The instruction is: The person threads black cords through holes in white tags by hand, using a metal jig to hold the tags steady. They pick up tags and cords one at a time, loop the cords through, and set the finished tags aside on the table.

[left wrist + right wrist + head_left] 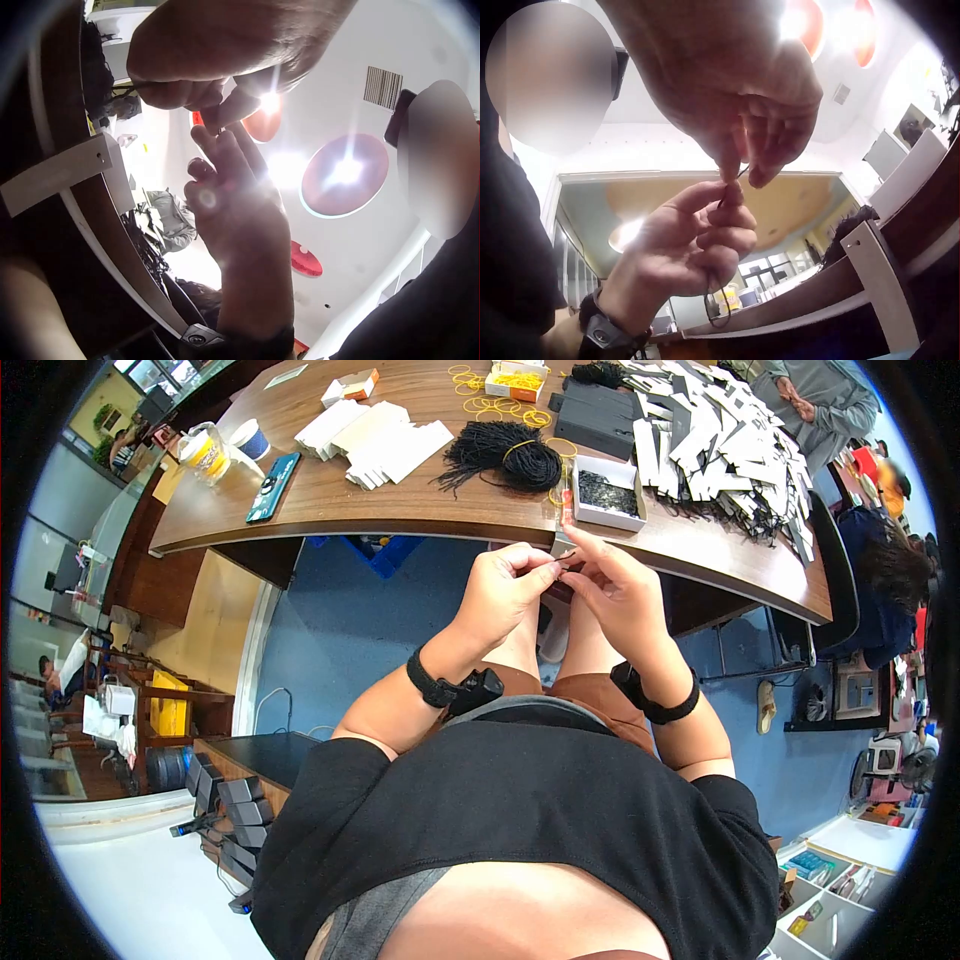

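Black cord (566, 556): A thin length bridges your two hands, held off the bench (400, 510) and just beside its near edge; a loop dangles beneath one palm.
Left hand (505, 590): Your thumb and curled fingers pinch the cord.
Right hand (622, 585): Your fingers meet the cord from the opposite side, index raised; these views cannot tell whether they grip it.
Handling: Expect it featherlight, limp and hard to break, though apt to roll or slip between fingertips.
Where to hold: Pinch it close to the working end, as a long free stretch would likely droop.
Cord bundle (505, 457): More black cords lie gathered on the bench in front of you.
Neighbors: A white box (608, 519) of small dark pieces stands to the bundle's right, near a heap of white and black tags (720, 450); white cards (375, 442) lie to its left.
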The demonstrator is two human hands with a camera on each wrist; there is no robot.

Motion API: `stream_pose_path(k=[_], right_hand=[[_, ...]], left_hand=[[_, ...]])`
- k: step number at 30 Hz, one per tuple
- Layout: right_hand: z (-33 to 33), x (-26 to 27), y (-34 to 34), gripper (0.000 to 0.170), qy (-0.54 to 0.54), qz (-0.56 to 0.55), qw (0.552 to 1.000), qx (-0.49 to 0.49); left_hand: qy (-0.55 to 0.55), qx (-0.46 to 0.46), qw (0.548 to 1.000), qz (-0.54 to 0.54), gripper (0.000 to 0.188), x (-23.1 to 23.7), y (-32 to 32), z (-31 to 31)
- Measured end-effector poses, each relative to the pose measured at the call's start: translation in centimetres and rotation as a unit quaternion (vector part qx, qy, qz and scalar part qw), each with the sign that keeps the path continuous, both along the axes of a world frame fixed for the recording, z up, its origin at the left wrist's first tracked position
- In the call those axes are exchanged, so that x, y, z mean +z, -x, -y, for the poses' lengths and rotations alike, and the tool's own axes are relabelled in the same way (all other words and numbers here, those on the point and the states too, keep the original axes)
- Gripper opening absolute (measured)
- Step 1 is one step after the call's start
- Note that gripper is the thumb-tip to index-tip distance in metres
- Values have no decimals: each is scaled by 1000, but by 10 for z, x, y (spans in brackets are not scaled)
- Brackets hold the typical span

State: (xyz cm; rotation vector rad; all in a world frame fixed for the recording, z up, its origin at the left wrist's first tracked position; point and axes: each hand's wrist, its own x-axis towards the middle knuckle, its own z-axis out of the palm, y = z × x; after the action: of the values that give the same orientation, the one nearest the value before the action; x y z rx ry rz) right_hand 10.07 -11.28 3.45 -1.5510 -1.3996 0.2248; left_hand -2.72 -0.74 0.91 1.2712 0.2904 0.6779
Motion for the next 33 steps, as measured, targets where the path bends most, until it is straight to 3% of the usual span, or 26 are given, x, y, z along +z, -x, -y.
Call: stream_pose_path(k=[5,11,17,23,26,28,29,30,31,33], right_hand=[[0,3,-8,23,-7,14,1000,-6],[2,13,-7,25,46,-108,993,15],[2,9,-14,19,11,26,999,26],[2,2,-16,13,70,-195,978,23],[4,3,-17,13,6,-5,999,-49],[3,2,-22,15,-116,189,975,-32],[3,1,-25,17,-174,284,943,-22],[5,-2,-26,18,-182,296,938,-4],[6,-7,-27,20,-189,309,932,15],[8,-16,-27,24,-195,342,918,50]], left_hand=[[-61,19,998,-29,10,-1,2,-1],[-93,18,995,-36,9,-1,4,-3],[-92,14,995,-29,10,5,5,0],[-93,-5,994,-50,13,7,4,0],[-202,19,976,-84,17,1,1,-9],[-285,44,950,-123,20,-10,2,-21],[-156,9,979,-128,20,-13,3,-24],[-24,-27,991,-131,20,-13,4,-27],[109,-61,983,-132,20,-13,5,-28],[250,-111,960,-56,18,-16,4,-27]])
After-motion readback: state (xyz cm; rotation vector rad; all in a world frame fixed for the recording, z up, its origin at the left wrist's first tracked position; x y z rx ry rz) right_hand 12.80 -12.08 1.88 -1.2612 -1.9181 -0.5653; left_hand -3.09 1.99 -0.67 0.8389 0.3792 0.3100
